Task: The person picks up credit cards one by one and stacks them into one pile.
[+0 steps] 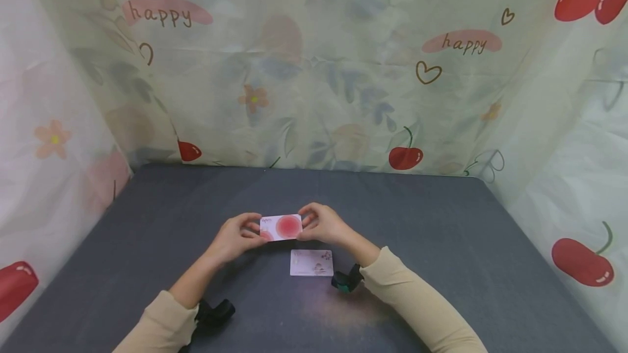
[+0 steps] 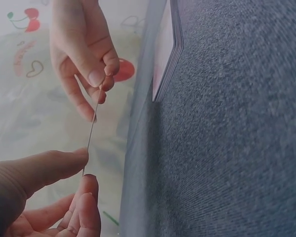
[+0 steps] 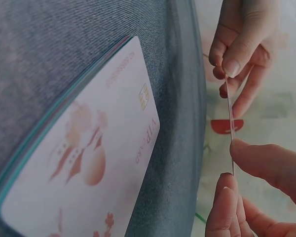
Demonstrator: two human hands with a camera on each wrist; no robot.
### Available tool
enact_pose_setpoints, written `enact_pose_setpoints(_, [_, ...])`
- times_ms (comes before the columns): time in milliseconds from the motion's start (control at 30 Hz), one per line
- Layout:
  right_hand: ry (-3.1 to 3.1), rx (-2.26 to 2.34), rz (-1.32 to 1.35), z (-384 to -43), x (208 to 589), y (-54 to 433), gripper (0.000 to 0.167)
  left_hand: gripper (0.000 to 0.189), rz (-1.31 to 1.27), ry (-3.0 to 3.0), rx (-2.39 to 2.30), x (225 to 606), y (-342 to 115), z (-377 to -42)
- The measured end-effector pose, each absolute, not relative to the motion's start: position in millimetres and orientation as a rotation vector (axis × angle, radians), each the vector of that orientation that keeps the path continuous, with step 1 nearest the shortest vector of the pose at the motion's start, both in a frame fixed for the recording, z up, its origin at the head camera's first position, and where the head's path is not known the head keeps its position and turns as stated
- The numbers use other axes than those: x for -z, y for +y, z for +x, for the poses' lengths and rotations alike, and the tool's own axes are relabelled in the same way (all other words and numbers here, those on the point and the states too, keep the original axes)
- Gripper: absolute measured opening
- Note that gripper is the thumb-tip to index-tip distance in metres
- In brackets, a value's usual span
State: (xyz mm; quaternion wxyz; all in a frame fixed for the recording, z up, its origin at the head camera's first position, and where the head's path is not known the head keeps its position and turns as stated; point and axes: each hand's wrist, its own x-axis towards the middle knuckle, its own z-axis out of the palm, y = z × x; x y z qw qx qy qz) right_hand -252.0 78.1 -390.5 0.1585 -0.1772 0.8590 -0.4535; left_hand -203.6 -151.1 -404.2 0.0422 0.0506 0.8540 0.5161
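Between both hands a white plastic card with a large red-pink circle is held up above the dark table. My left hand pinches its left end between thumb and fingers. At the opposite end, my right hand pinches it the same way. Both wrist views show this card edge-on as a thin line. A stack of cards lies on the table below and slightly right of it. The top card of the stack is pale with a gold chip, flower prints and "VIP CARD" lettering.
The table is covered in dark grey cloth. Behind it hangs a printed curtain with cherries and "happy" lettering, and similar sheets close in the left and right sides. Black wrist cameras are strapped to both forearms.
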Motion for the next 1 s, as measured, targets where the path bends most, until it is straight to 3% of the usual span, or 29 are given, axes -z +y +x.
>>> enact_pose_setpoints(1000, [2.441, 1.330, -0.506, -247, 392, 103, 0.053, 0.054, 0.144, 2.583, -1.571, 409, -130, -207])
